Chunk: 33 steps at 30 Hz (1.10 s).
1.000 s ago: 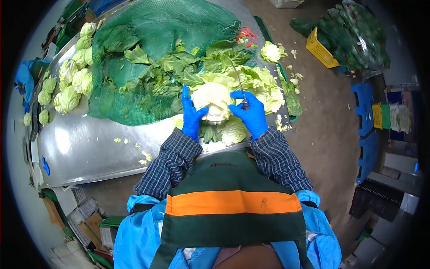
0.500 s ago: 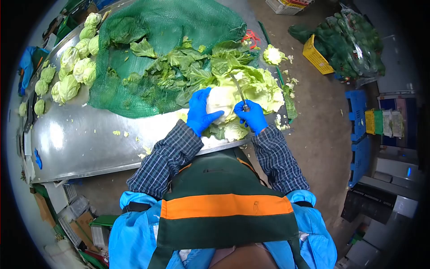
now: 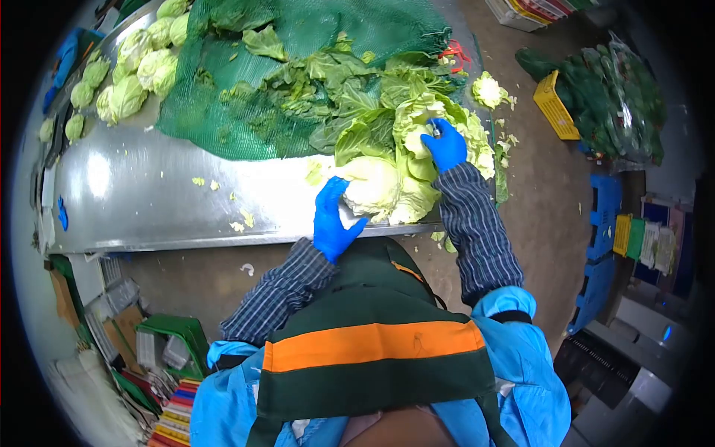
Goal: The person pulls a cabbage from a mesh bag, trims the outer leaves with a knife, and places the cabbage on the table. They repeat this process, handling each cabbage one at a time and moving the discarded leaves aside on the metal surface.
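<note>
On the metal table's near edge rests a pale cabbage (image 3: 372, 185) with loosened outer leaves. My left hand (image 3: 335, 220), in a blue glove, is at the cabbage's left side, thumb and fingers spread apart. To the right, my gloved right hand (image 3: 448, 147) is closed over the trimmed cabbage leaves (image 3: 413, 123). A little of the knife (image 3: 435, 130) shows at its fingers; the blade is mostly hidden. Darker green leaves (image 3: 328, 78) lie behind the cabbage on a green mesh sack (image 3: 223, 134).
Several cabbages (image 3: 141, 71) sit at the table's (image 3: 134, 201) back left. Leaf scraps (image 3: 489, 91) lie along its right edge. A yellow crate (image 3: 557, 108) with filled mesh sacks (image 3: 614, 104) and blue crates (image 3: 602, 216) stand on the right. A green crate (image 3: 175, 339) is at lower left.
My right hand has moved up and right from the cabbage, over the leaves. My left hand has loosened its hold and opened. The view has shifted slightly.
</note>
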Tool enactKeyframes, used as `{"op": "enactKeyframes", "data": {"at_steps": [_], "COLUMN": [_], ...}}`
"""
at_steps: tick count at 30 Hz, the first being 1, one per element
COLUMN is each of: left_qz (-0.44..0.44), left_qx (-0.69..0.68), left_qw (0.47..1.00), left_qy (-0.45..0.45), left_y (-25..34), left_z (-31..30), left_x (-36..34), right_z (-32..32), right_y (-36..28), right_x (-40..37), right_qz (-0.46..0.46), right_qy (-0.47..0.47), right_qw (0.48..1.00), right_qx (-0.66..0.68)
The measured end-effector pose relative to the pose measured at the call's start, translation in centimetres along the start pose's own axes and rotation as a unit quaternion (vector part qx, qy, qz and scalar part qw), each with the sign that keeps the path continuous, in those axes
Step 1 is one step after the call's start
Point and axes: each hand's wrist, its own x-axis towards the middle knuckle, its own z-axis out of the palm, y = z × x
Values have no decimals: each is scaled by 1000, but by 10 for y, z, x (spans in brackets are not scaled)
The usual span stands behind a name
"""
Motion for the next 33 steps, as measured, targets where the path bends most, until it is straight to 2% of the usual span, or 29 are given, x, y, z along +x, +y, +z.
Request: {"op": "enactKeyframes", "data": {"at_steps": [1, 2, 3, 4, 5, 6, 7, 8, 10, 11, 12, 13, 14, 15, 16, 18, 19, 20, 22, 23, 24, 27, 28, 30, 31, 33], "left_qz": [-97, -188, -294, -295, -444, -571, -576, -571, -534, -465, -282, -203, -122, -47, -38, 103, 104, 109, 82, 78, 68, 82, 87, 94, 91, 93], "left_qx": [-143, -282, -363, -361, -467, -551, -514, -514, -482, -473, -400, -277, -149, -142, -145, 27, 31, 27, 45, 37, 37, 18, 43, 64, 42, 35], "left_qw": [985, 940, 884, 885, 763, 604, 632, 636, 692, 745, 871, 939, 981, 989, 988, 986, 979, 977, 976, 976, 979, 979, 981, 983, 984, 983], "left_qy": [-15, -28, -15, -9, -45, -81, -68, -68, -65, -67, -39, -16, 1, -20, -26, -127, -174, -181, -196, -198, -191, -188, -168, -147, -146, -154], "left_y": [6, 11, 2, 1, -4, -7, -5, 12, 44, 51, 14, 24, 43, 56, 56, 57, 53, 50, 48, 47, 47, 33, 37, 38, 38, 38], "left_z": [-5, -9, 2, 3, 5, 8, 10, 6, -6, -8, 19, 16, 5, -3, 0, 5, 15, 21, 30, 31, 30, 44, 49, 59, 64, 70], "left_x": [-8, -15, -32, -29, -19, -9, 3, 18, 42, 44, 31, 38, 43, 57, 66, 76, 79, 77, 75, 76, 75, 79, 82, 86, 89, 92], "right_z": [-2, -1, 1, 6, 11, 15, 20, 16, 7, -3, -14, -20, -24, -27, -28, -25, -20, -19, -16, -17, -18, -31, -31, -31, -27, -26], "right_y": [-11, -27, -46, -58, -63, -67, -67, -66, -62, -60, -59, -48, -34, -24, -18, -3, 0, 3, 4, 1, -3, -24, -28, -33, -30, -28], "right_x": [-13, -28, -42, -48, -49, -50, -55, -58, -70, -79, -87, -92, -103, -110, -110, -120, -123, -126, -131, -134, -140, -141, -143, -144, -144, -145], "right_qz": [-91, -92, -129, -167, -22, 125, 144, 138, 94, 77, 92, 90, 96, 117, 115, 202, 204, 208, 133, 92, 99, -17, -15, 23, -12, 3], "right_qy": [61, 52, 19, -11, -149, -280, -262, -259, -240, -223, -200, -178, -154, -125, -114, -91, -76, -68, -30, 6, 4, 79, 80, 37, 25, -7], "right_qw": [991, 991, 987, 980, 972, 919, 893, 894, 904, 896, 876, 857, 834, 819, 820, 874, 885, 884, 938, 969, 968, 988, 988, 998, 999, 999], "right_qx": [82, 80, 92, 105, 180, 247, 337, 339, 340, 377, 429, 476, 521, 547, 549, 433, 411, 413, 319, 229, 232, 130, 130, 44, -31, -54]}}
